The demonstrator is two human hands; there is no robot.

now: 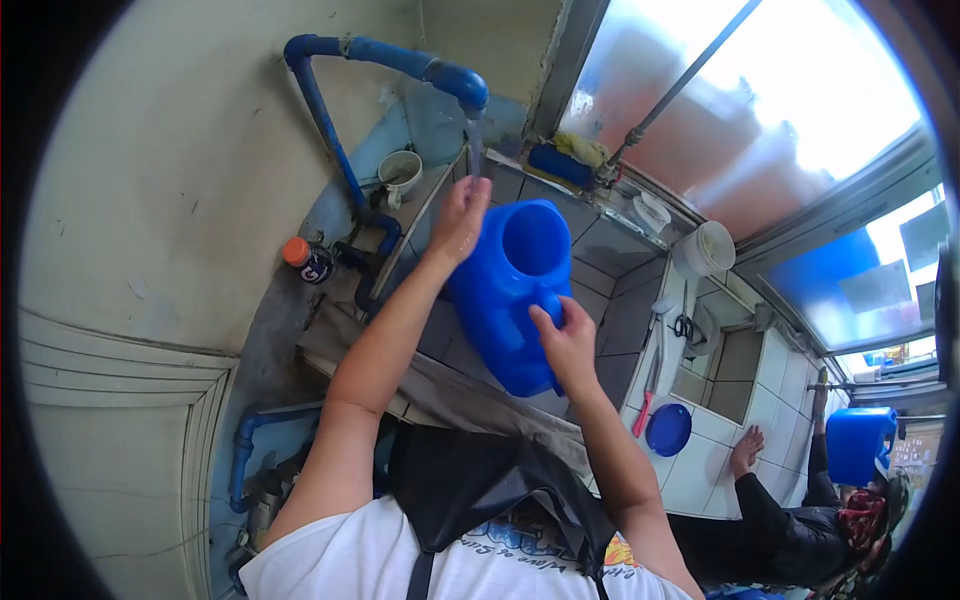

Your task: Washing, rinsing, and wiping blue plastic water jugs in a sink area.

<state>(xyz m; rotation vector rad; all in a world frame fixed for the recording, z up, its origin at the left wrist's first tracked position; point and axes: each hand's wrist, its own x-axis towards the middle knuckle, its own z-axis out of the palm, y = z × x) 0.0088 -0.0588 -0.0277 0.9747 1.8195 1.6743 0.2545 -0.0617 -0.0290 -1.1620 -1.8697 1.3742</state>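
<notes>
A blue plastic jug (487,315) with a wide round mouth hangs tilted over a tiled basin (630,300). My right hand (566,337) grips its handle. Water runs from the elbow of a blue pipe spout (465,86) onto the fingers of my left hand (461,221), which is raised beside the jug's mouth. The left fingers look nearly straight and close together, and nothing shows in them; the palm side is partly hidden.
A white mug (401,174) and an orange-capped bottle (307,259) stand left. Scissors (684,325), a pink-handled knife (646,397), a blue lid (668,430) and a white tub (705,250) lie right. A co-worker (795,525) leans on the tiled counter beside another blue container (859,446).
</notes>
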